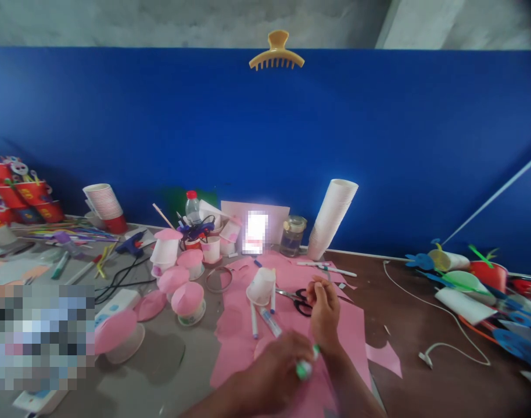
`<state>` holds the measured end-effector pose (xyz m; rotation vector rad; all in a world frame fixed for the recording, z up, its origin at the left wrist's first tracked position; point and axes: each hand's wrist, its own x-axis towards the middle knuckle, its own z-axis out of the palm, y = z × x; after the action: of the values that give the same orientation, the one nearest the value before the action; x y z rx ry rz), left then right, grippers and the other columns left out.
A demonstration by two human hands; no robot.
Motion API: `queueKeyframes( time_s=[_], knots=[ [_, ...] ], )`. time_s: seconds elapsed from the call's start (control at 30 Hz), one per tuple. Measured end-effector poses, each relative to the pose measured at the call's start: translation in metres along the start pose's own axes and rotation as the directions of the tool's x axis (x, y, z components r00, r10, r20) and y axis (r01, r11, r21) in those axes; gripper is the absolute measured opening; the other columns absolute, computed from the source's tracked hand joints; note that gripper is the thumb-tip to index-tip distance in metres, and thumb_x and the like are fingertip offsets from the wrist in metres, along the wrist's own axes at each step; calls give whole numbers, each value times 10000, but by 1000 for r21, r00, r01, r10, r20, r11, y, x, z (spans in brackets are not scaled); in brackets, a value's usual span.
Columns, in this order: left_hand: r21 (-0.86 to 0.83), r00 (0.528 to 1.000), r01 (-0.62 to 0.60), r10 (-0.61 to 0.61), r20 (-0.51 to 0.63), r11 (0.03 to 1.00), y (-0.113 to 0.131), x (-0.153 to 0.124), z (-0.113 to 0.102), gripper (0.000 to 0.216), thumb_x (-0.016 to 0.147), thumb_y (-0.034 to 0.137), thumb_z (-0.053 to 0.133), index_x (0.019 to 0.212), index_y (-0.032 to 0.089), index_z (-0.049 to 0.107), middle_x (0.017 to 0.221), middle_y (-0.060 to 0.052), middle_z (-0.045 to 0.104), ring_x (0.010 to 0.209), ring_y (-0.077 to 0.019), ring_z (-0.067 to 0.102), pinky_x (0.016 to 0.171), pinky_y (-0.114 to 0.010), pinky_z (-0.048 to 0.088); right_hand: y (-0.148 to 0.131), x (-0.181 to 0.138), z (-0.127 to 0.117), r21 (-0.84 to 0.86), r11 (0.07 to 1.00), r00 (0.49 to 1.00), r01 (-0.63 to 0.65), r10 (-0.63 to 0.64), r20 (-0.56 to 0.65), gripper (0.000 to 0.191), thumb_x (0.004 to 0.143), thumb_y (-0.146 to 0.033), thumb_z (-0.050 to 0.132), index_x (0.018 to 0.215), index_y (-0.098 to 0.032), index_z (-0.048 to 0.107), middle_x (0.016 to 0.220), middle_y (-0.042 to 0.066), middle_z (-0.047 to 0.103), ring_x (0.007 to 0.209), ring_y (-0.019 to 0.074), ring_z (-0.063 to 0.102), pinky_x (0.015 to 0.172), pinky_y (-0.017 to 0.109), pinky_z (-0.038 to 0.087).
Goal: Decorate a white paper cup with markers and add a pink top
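- The left hand [283, 361] is curled round a blurred green-and-white item [304, 370] above the pink paper [352, 328].
- The right hand [325, 309] is bent inward, fingertips drawn together, beside the scissors [295, 296]; whether it grips anything, I cannot tell.
- On the paper, a white cup [262, 284] sits among markers [254, 322].
- Near the counter's [400, 307] far edge, stacked cups [333, 217] lean beside a jar [294, 239].

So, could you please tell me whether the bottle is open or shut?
Shut: a red cap sits on top of the bottle.
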<state>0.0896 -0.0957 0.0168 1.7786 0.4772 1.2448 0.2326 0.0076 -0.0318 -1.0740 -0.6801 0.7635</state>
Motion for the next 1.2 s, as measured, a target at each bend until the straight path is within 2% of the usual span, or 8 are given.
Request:
queueKeyframes(
  time_s=[0.17,0.33,0.47,0.63,0.77,0.9,1.0,1.2],
  knots=[
    [-375,798,160,-343,-496,913,-56,22,-53,213,825,353,725,847,198,580,779,-13,668,665,-153,645,691,-301,523,-7,-9,5,80,967,889,-243,189,416,564,760,-707,615,896,-162,662,606,-23,550,514,104,453,489,236,358],
    [-708,655,150,-606,-452,690,-59,28,-67,388,594,347,903,764,159,610,621,20,650,580,-116,631,614,-233,526,-12,-35,16,-1,926,709,-378,291,643,529,648,-585,811,958,-185,658,514,-72,501,465,83,401,477,213,303],
    [-780,683,174,-644,-344,601,-63,27,-64,384,580,337,919,768,141,647,632,9,673,595,-103,642,623,-206,530,-9,-47,22,-4,930,722,-368,288,630,463,695,-573,780,901,-177,659,475,-82,478,428,71,364,440,200,275],
    [-731,725,183,-592,-352,658,-66,24,-68,378,634,392,888,803,130,674,661,-7,679,575,-111,637,594,-220,527,-5,-42,21,-31,942,723,-335,278,633,541,753,-673,683,887,-150,673,507,-50,529,436,81,420,454,210,308],
    [-667,732,192,-557,-391,720,-64,24,-73,389,651,442,866,761,136,652,641,-1,655,548,-100,609,556,-208,506,-9,-42,19,-146,917,614,-372,361,702,545,824,-672,605,677,-147,611,494,-26,538,433,78,414,457,215,300],
    [-632,772,320,-581,-258,706,-62,18,-68,417,746,554,750,844,165,635,614,19,614,419,-96,528,405,-219,456,-15,-56,23,-178,844,457,-506,437,775,474,762,-584,739,645,-149,589,595,-7,592,515,90,516,533,220,384],
    [-577,762,409,-613,-210,707,-62,13,-64,449,770,606,695,865,176,609,566,53,567,290,-48,358,284,-193,346,-11,-69,28,-146,827,414,-544,415,810,471,748,-599,750,689,-146,634,635,3,606,542,103,543,584,248,437],
    [-557,765,404,-602,-230,725,-57,13,-70,480,812,656,613,823,179,563,542,52,583,248,-29,339,270,-150,247,2,-85,34,-63,902,484,-428,287,827,568,860,-681,566,603,-179,632,588,13,558,625,150,558,695,313,491]
  ],
)
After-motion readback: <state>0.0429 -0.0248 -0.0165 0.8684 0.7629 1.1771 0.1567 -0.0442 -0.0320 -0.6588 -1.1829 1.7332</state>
